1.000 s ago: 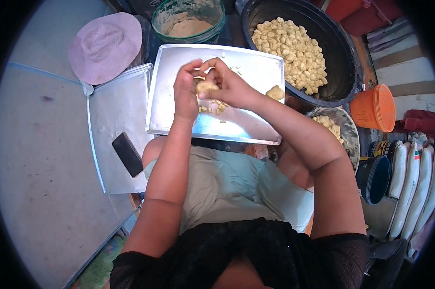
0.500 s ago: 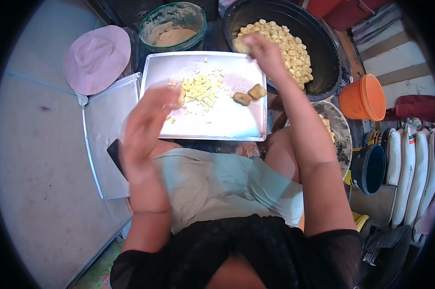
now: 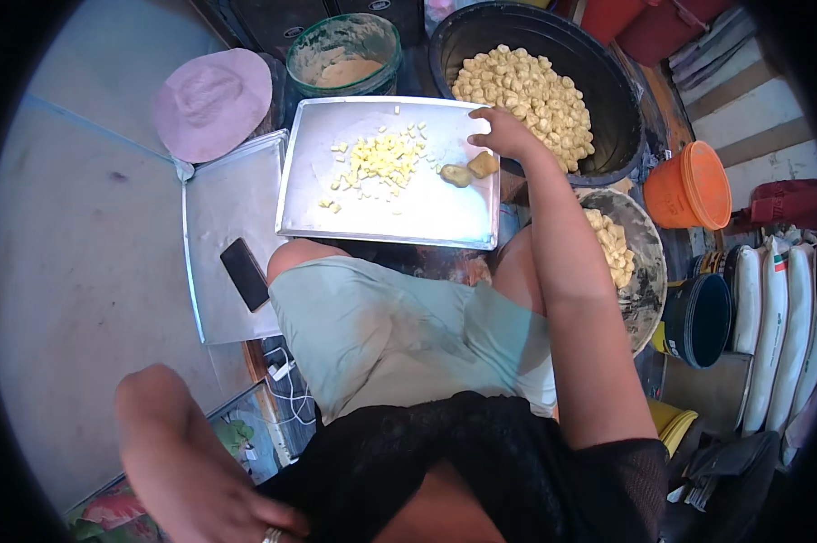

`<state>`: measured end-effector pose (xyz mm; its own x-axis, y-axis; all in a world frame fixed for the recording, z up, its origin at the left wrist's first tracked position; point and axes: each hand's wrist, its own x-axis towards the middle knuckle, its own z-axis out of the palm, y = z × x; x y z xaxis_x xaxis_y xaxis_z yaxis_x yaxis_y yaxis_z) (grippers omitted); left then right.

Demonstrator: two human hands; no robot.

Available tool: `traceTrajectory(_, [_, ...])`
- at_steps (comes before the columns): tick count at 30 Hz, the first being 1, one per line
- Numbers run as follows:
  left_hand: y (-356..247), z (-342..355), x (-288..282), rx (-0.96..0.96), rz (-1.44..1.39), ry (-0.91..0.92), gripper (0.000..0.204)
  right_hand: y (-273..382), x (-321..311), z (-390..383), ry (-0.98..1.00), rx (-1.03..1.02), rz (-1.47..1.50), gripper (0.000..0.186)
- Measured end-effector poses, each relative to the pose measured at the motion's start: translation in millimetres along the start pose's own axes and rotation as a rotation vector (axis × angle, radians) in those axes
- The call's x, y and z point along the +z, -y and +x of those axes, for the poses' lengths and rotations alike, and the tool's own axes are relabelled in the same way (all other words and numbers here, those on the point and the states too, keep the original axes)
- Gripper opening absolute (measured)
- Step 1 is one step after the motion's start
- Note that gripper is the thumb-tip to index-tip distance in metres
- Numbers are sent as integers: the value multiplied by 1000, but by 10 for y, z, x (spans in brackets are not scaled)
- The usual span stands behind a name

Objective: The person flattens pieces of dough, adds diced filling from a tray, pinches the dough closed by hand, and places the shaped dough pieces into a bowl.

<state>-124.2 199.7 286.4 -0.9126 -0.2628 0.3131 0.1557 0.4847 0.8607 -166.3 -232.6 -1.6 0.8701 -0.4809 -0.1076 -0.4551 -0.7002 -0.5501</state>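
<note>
My right hand hovers by the upper right corner of a silver metal tray, thumb and fingers apart with nothing visible between them. Small pale yellow cubes lie scattered over the tray. Just below that hand, two lumps of dough rest near the tray's right edge, one darker and one flatter. Many round dough pieces fill part of a large black tub beyond the hand. My left hand is bent in against my black top at the lower left; its fingers are blurred and partly hidden.
Right of my knee stands a floury basin with dough pieces. A green-rimmed bucket holds beige powder. A phone lies on another metal tray, near a pink hat. An orange bucket stands at right.
My left hand has left the tray and swung down to my body. My right hand has come back from the tub's edge, and the lump it held no longer shows. The view has shifted.
</note>
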Motion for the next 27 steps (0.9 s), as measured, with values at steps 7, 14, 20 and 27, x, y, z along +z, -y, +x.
traceTrajectory(7, [-491,264,147,-334,173,-65,30,316,39,-364,89,34,55,55])
traceTrajectory(14, [-295,388,161,-214,9,-97,29,429,124,-554,269,-4,42,55])
traceTrajectory(20, [-627,556,222,-372,33,181,16,219,166,-469,281,93,-8,57])
traceTrajectory(27, [-701,515,526,51,655,-143,17,337,290,-352,303,57,-3,57])
